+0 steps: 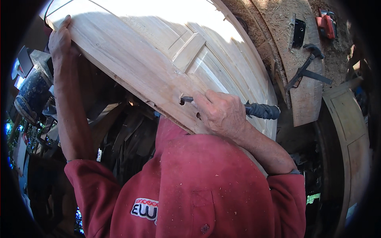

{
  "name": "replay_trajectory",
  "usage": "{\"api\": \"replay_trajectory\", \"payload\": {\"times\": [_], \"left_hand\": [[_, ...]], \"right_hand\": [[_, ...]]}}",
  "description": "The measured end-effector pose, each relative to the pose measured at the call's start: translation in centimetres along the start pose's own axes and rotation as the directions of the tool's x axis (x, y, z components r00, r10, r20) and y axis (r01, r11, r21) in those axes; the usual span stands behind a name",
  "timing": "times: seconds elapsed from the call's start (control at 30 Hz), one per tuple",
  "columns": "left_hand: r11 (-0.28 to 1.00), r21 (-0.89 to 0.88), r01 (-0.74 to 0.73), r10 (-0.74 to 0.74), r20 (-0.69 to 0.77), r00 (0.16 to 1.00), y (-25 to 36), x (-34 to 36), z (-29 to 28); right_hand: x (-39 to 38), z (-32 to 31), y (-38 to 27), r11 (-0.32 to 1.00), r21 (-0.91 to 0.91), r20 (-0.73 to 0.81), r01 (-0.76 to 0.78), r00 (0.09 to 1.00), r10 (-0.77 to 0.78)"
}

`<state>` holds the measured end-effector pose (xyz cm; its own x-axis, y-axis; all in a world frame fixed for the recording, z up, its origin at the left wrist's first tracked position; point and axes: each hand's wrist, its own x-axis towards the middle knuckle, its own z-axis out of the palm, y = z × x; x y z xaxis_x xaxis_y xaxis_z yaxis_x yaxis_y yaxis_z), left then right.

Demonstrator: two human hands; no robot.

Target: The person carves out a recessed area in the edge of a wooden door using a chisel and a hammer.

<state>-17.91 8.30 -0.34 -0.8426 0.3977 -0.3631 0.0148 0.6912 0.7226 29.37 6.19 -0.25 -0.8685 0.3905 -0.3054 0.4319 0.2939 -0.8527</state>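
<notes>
A pale wooden panel door (135, 55) lies tilted across in front of me. At its far left end my left hand (60, 37) grips the near edge, with the thumb on the top face and the other fingers mostly hidden. My right hand (222, 111) is closed around a chisel (262, 111) whose handle is wrapped in dark tape. The chisel's metal end reaches a small dark hole (182, 101) in the door's near stile. A second hole (199, 115) sits beside it, close under my right hand.
On a plank at the right lie a hammer (313, 51), a dark bladed tool (315, 76) and a black phone (298, 33). Beyond them is a red power tool (326, 26) amid sawdust. Another wooden panel (353, 150) stands at far right; a dark blue drum (33, 95) at left.
</notes>
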Motion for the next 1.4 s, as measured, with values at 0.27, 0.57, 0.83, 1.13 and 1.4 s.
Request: {"api": "replay_trajectory", "payload": {"times": [0.27, 0.57, 0.83, 1.13, 1.4], "left_hand": [[1.0, -0.022, 0.019, -0.018, 0.016, 1.0, 0.0, 0.8, -0.7], [0.998, 0.059, -0.024, 0.026, -0.043, 0.999, -0.5, 1.1, -0.9], [0.784, 0.595, -0.178, 0.185, 0.05, 0.982, -0.4, 4.1, -2.3], [0.997, 0.039, -0.063, 0.064, -0.008, 0.998, -0.5, 0.4, -0.7], [0.997, -0.04, -0.069, 0.069, -0.001, 0.998, 0.0, -0.4, 0.0]], "right_hand": [[1.3, -0.6, 1.4, 0.985, -0.019, 0.024, 0.173, 0.985, -0.172], [2.8, 0.0, 4.1, 0.911, -0.119, 0.048, 0.394, 0.919, -0.391], [4.1, 0.0, 5.4, 0.842, -0.161, -0.041, 0.514, 0.849, -0.526], [-1.7, 0.0, 0.1, 0.972, 0.203, 0.029, -0.116, 0.993, 0.112], [-1.1, -0.4, -3.5, 0.921, 0.174, 0.093, -0.348, 0.937, 0.336]]}}
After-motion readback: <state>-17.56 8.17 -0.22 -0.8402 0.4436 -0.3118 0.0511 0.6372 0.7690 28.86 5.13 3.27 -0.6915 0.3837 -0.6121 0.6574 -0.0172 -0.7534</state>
